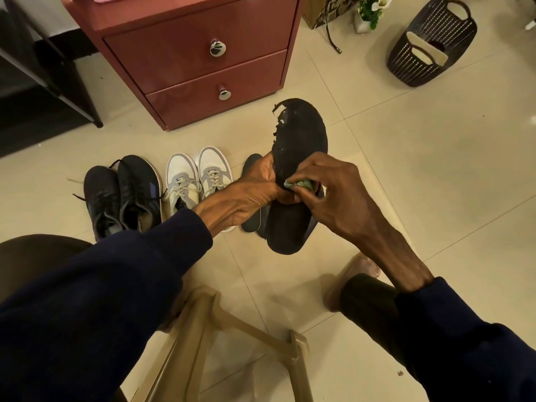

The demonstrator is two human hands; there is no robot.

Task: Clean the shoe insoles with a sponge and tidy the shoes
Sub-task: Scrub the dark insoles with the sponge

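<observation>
Just above the middle of the view, toward twelve o'clock, a black insole (304, 134) is held upright off the floor. It is long, rounded and matte, with a frayed, torn toe edge flecked with pale specks. Its waist is gripped by the left hand (255, 188), fingers curled round the edge, and a small pale-green sponge (300, 184) is pinched against it by the right hand (333, 192). At nine o'clock, dark mesh sneakers (124, 195) and white-and-grey laced sneakers (200, 175) are lined up on the glossy cream tiled floor (435, 184). A red two-drawer cabinet (203, 53) is seen at eleven o'clock, and a dark perforated basket (429, 44) at two.
</observation>
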